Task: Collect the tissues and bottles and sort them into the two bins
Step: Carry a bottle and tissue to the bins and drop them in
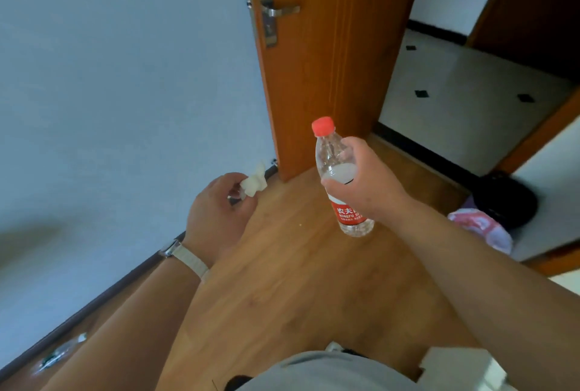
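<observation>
My right hand [365,180] grips a clear plastic bottle [335,155] with a red cap and red label, held upright above the wooden floor. My left hand [216,211], with a watch on the wrist, is closed around a crumpled white tissue [255,182] that sticks out past the fingers. Another clear bottle [59,354] lies on the floor by the wall at the lower left, blurred. A black bin [505,199] stands at the right by the doorway, with a pink-lined container [480,230] just in front of it.
A wooden door [320,61] stands open ahead, leading to a white tiled floor [455,102]. A blue-grey wall [125,92] runs along the left with a dark skirting board. A white box-like object [458,365] sits at the lower right.
</observation>
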The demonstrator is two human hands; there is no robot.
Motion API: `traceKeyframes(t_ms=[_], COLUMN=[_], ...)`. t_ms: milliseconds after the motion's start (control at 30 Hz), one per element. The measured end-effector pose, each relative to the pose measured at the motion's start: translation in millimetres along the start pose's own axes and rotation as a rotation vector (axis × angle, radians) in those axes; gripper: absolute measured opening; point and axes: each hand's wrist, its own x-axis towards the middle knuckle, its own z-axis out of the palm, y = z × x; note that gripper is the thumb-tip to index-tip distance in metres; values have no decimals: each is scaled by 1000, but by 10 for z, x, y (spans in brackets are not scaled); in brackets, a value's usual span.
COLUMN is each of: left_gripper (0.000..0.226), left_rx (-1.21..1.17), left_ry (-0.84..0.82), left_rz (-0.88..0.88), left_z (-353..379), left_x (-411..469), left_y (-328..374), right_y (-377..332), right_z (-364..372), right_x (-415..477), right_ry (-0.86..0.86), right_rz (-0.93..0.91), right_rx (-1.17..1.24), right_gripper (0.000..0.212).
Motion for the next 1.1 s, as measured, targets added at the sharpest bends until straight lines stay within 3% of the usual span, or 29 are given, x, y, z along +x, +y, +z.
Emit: traceKeyframes(t_ms=[200, 400, 567, 767, 967, 1100], left_gripper=[16, 19, 20, 22, 27, 28], left_rx=[-22, -41, -66, -98, -129, -148], left_ry=[-122, -215, -286, -424, -570, -659], left_rz=[107, 189, 219, 218, 302, 374], left_z=[596, 1083, 1483, 1984, 2432, 2714], left_x=[447, 924, 1386, 2319, 3440, 3996], left_y=[738, 1020, 1060, 943, 817, 842], right_y=[521, 927, 1171, 1413, 1432, 1412], right_z=[-692, -995, -1076, -1086, -1093, -1080], right_x=[2, 85, 328, 1007, 1856, 2273], right_ry=[151, 280, 362, 406, 456, 588], right_rz=[124, 236, 318, 427, 537, 587], right_rx=[39, 72, 43, -29, -88, -35], right_gripper=[59, 57, 58, 74, 73, 66])
